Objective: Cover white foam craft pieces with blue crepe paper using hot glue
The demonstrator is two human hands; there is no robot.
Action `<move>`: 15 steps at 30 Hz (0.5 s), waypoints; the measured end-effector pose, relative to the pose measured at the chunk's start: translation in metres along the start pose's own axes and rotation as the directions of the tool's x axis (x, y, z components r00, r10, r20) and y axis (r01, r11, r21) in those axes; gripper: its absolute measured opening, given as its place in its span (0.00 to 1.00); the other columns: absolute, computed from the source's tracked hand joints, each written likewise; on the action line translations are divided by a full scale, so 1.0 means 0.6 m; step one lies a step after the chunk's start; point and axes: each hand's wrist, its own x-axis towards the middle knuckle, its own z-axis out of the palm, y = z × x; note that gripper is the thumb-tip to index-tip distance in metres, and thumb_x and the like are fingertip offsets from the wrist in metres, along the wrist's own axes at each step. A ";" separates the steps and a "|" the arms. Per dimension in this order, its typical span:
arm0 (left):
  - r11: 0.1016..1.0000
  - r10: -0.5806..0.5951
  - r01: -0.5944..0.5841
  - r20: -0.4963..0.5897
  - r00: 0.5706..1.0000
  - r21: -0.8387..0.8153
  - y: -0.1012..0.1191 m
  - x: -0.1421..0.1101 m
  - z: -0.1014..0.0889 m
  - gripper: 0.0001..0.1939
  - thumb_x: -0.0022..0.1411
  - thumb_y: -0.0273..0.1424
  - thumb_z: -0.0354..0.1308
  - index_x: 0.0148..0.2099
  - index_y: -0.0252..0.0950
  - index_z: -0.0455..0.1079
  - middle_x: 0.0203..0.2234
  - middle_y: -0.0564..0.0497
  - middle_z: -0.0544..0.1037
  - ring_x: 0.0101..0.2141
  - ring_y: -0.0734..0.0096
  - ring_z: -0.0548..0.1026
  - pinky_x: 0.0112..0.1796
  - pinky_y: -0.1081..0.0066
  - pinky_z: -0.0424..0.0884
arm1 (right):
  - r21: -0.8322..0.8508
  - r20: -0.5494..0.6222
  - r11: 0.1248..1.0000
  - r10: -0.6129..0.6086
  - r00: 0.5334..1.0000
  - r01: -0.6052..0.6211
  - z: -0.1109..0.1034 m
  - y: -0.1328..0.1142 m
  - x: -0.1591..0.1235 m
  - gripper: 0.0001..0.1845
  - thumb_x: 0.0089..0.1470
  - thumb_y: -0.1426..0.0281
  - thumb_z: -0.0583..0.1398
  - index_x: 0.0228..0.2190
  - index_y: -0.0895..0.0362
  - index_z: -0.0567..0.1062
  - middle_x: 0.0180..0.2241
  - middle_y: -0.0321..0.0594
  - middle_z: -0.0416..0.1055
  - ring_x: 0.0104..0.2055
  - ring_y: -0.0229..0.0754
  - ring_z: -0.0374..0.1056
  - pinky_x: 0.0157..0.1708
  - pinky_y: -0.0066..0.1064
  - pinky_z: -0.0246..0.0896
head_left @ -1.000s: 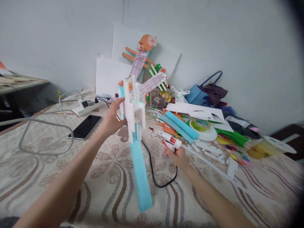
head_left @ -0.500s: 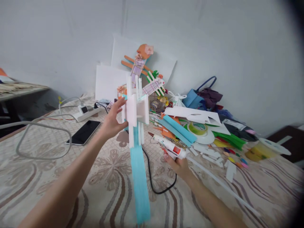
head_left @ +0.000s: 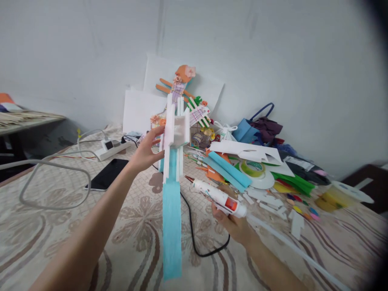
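In my left hand [head_left: 146, 150] I hold the long white and light-blue model of thin board [head_left: 172, 226] by its left side, between thumb and fingers, over the middle of the patterned cloth [head_left: 136, 250]. It is probably light and stiff, but fragile at the narrow white strips [head_left: 166, 169], so the broad white side is the better place for holding. My right hand [head_left: 235, 226], near and to the right, is closed around the white plastic glue gun [head_left: 212, 192]; I would keep away from its brown tip [head_left: 189, 178], which may be hot.
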 end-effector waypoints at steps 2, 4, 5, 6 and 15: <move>1.000 -0.025 0.026 0.024 0.999 -0.014 -0.001 0.011 -0.001 0.36 0.57 0.37 0.65 0.65 0.47 0.58 0.64 0.42 0.63 0.62 0.48 0.64 0.56 0.47 0.68 | 0.031 0.033 1.000 -0.003 0.999 0.002 -0.003 -0.004 0.007 0.23 0.63 0.52 0.52 0.24 0.54 0.67 0.32 0.40 0.65 0.30 0.42 0.64 0.37 0.37 0.66; 0.998 -0.054 0.056 0.054 0.997 -0.030 0.000 0.023 0.000 0.36 0.56 0.37 0.65 0.65 0.47 0.58 0.65 0.42 0.62 0.62 0.47 0.65 0.54 0.47 0.70 | 0.042 0.037 0.999 -0.001 0.999 -0.001 -0.006 -0.006 0.016 0.21 0.62 0.53 0.53 0.24 0.54 0.66 0.31 0.40 0.64 0.32 0.43 0.64 0.38 0.37 0.65; 0.997 -0.063 0.066 0.066 0.996 -0.037 0.002 0.028 0.001 0.36 0.56 0.36 0.65 0.65 0.47 0.58 0.65 0.41 0.62 0.61 0.47 0.65 0.54 0.47 0.70 | 0.036 0.037 0.999 0.002 0.999 -0.003 -0.007 -0.006 0.019 0.21 0.62 0.54 0.54 0.24 0.54 0.66 0.31 0.40 0.64 0.32 0.44 0.64 0.37 0.37 0.65; 0.997 -0.068 0.071 0.076 0.995 -0.041 0.004 0.031 0.002 0.36 0.56 0.36 0.65 0.64 0.47 0.58 0.64 0.41 0.63 0.61 0.47 0.66 0.53 0.47 0.71 | 0.027 0.040 1.000 0.006 0.999 -0.007 -0.008 -0.006 0.023 0.20 0.61 0.55 0.55 0.24 0.54 0.66 0.31 0.40 0.64 0.31 0.44 0.63 0.36 0.36 0.64; 0.999 -0.045 0.045 0.137 0.990 0.006 0.009 0.028 -0.005 0.36 0.55 0.32 0.66 0.64 0.48 0.59 0.62 0.44 0.66 0.58 0.49 0.68 0.53 0.48 0.71 | -0.049 0.035 0.998 0.051 0.998 -0.049 -0.010 0.003 0.015 0.17 0.61 0.57 0.57 0.24 0.53 0.67 0.28 0.37 0.64 0.31 0.43 0.63 0.35 0.34 0.64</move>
